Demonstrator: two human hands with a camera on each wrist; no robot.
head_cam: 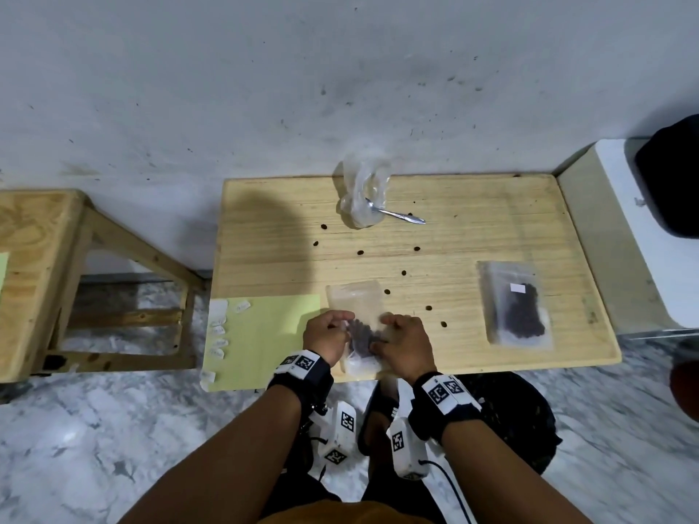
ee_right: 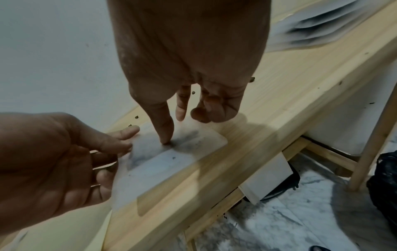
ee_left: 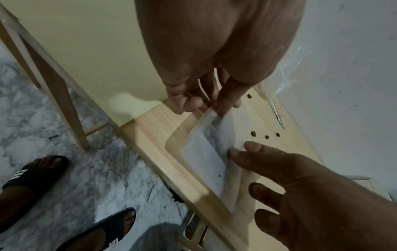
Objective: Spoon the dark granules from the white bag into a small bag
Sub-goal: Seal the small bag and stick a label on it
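A small clear bag [head_cam: 355,296] lies at the table's near edge, with dark granules [head_cam: 361,340] in its near half. My left hand [head_cam: 340,323] pinches the bag's left edge [ee_left: 206,108]. My right hand [head_cam: 386,334] presses one straight finger [ee_right: 165,135] down on the bag [ee_right: 193,146]; its other fingers are loosely curled above it. The crumpled white bag [head_cam: 361,194] stands at the table's far edge, and a metal spoon [head_cam: 397,214] lies with its bowl in the bag's mouth.
A second small bag [head_cam: 516,308], filled with granules and labelled, lies at the right. Loose granules [head_cam: 416,248] are scattered over the wooden table [head_cam: 491,228]. A yellow-green sheet [head_cam: 264,334] with white stickers covers the near left corner. A wooden stool [head_cam: 38,259] stands to the left.
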